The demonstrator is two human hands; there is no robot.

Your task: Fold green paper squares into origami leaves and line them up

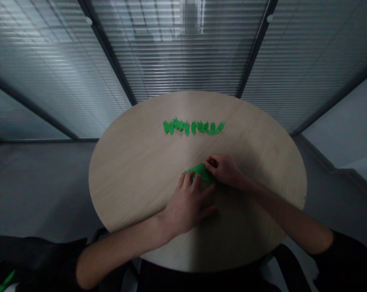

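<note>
A row of small green pieces (pixel 187 128) lies on the far part of the surface (pixel 129 162), and these look like finished work set aside: each is narrow with pointed ends, and they stand mostly side by side, a few touching or overlapping, others slightly apart. The green paper (pixel 205 173) lies nearer the person, between the two hands, well apart from the row; it is broader and flatter than the pieces, so it seems to be the part that remains unfinished. The right hand (pixel 224 168) is narrow, thumb and fingertips closed on the paper's right-hand corner. The left hand (pixel 188 202) is wide, its fingers spread over the paper's left end and near side, with some fingertips resting on it. How much more is left beyond this paper cannot be told. The left hand's fingers hide part of the paper, and the right hand's fingertips cover its corner, so its full outline and any creases are hard to make out. The light is dim, and the overlaps in the row prevent a sure count. The sleeves are cut off at the frame's edges, a pixelated patch covers part of the blinds (pixel 183 69), and the green shape (pixel 3 282) at the lower left corner is too cut off to identify.
</note>
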